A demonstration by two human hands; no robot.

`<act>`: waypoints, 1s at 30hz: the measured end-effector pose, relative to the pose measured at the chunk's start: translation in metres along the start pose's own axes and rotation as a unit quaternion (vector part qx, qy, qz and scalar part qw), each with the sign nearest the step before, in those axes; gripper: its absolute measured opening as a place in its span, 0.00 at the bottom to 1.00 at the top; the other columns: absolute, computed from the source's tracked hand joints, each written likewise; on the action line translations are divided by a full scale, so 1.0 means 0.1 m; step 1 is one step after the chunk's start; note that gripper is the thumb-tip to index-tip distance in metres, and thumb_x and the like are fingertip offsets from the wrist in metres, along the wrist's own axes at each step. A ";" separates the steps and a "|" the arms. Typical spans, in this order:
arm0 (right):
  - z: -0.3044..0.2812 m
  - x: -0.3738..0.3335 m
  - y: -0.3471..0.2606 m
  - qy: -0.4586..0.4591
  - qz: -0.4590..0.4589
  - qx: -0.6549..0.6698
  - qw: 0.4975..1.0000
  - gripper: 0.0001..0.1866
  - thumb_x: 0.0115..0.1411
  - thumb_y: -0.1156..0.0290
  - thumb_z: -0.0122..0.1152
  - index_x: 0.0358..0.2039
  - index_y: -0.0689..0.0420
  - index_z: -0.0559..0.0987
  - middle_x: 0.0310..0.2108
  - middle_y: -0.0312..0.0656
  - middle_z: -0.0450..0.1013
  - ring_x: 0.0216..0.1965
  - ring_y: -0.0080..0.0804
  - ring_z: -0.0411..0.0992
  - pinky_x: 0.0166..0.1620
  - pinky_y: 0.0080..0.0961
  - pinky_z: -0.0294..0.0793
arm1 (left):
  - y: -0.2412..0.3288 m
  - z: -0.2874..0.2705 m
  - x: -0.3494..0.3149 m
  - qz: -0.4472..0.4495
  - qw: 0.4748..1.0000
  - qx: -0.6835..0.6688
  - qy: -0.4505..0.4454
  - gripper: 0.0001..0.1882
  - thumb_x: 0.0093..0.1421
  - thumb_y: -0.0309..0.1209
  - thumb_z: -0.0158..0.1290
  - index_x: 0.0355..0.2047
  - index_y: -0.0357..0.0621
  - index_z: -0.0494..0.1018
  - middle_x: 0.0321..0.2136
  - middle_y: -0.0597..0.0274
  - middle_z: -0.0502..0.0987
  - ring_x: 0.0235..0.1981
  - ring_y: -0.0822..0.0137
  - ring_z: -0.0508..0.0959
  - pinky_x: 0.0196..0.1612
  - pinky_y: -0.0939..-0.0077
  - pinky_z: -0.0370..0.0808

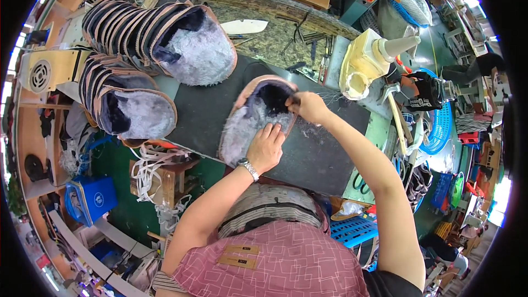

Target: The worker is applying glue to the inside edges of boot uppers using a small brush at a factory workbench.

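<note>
A slipper (240, 126) with grey fluffy lining, a dark inside and a tan edge lies on the black work mat (322, 157) before me. My left hand (266, 148), with a metal watch at the wrist, rests with fingers stretched out on the fluffy sole near its right edge. At the slipper's upper right rim, my right hand (308, 108) is closed, its fingers curled. Something small and dark shows at its fingertips, too hidden to name. Two rows of nested slippers stand at the left, a longer row (201, 49) behind a shorter one (144, 114).
Hand tools and a white blade-shaped piece (245, 26) lie along the far bench. A yellowish machine (360, 63) with a cone-shaped top stands right, near a hammer (397, 124). A blue bin (92, 201) and a crate with white straps (147, 173) are below left.
</note>
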State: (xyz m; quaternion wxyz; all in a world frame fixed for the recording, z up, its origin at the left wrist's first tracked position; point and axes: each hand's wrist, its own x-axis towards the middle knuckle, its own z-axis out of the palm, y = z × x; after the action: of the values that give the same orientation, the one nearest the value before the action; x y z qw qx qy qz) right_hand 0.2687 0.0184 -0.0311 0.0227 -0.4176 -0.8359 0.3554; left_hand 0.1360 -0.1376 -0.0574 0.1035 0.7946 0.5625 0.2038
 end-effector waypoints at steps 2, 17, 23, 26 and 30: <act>0.09 -0.10 0.06 0.011 -0.075 -0.122 0.990 0.10 0.46 0.65 0.56 0.30 0.52 0.77 0.26 0.46 0.74 0.32 0.42 0.73 0.35 0.36 0.71 | 0.01 0.00 0.03 -0.012 1.000 -0.006 -0.003 0.19 0.43 0.30 0.50 0.36 0.36 0.65 0.46 0.49 0.66 0.46 0.53 0.64 0.44 0.64 0.65; 0.03 0.08 0.31 -0.067 0.106 0.192 0.973 0.11 0.50 0.61 0.57 0.26 0.56 0.78 0.22 0.47 0.73 0.27 0.41 0.73 0.34 0.33 0.69 | 0.00 0.01 0.09 0.007 1.000 0.010 -0.014 0.21 0.43 0.30 0.51 0.39 0.37 0.63 0.46 0.49 0.64 0.42 0.54 0.65 0.42 0.66 0.66; -0.26 -0.42 -0.11 -0.110 0.009 -0.146 0.983 0.19 0.50 0.65 0.56 0.44 0.50 0.73 0.27 0.47 0.73 0.31 0.37 0.74 0.36 0.33 0.71 | 0.04 0.05 0.33 -0.084 0.993 0.030 0.080 0.23 0.45 0.30 0.51 0.43 0.34 0.63 0.43 0.48 0.66 0.35 0.56 0.68 0.36 0.66 0.70; -0.58 -0.76 -0.09 0.134 0.085 0.312 0.937 0.15 0.51 0.70 0.55 0.41 0.60 0.73 0.24 0.38 0.71 0.28 0.22 0.70 0.34 0.22 0.69 | -0.04 0.15 0.43 -0.079 0.985 0.152 0.003 0.12 0.50 0.30 0.45 0.32 0.35 0.68 0.34 0.51 0.70 0.28 0.58 0.72 0.31 0.70 0.72; -0.95 -1.07 0.43 0.325 0.053 0.362 0.872 0.11 0.54 0.71 0.55 0.37 0.63 0.73 0.26 0.34 0.71 0.27 0.21 0.69 0.33 0.18 0.68 | -0.08 0.06 0.59 -0.134 0.990 0.026 -0.020 0.04 0.49 0.28 0.46 0.23 0.41 0.67 0.26 0.53 0.70 0.25 0.55 0.73 0.28 0.64 0.72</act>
State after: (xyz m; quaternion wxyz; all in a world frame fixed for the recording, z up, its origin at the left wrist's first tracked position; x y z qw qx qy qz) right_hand 0.3995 0.0140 0.0412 0.4236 -0.5156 -0.5709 0.4783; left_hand 0.1488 -0.0797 -0.0537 0.1208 0.7182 0.6669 0.1578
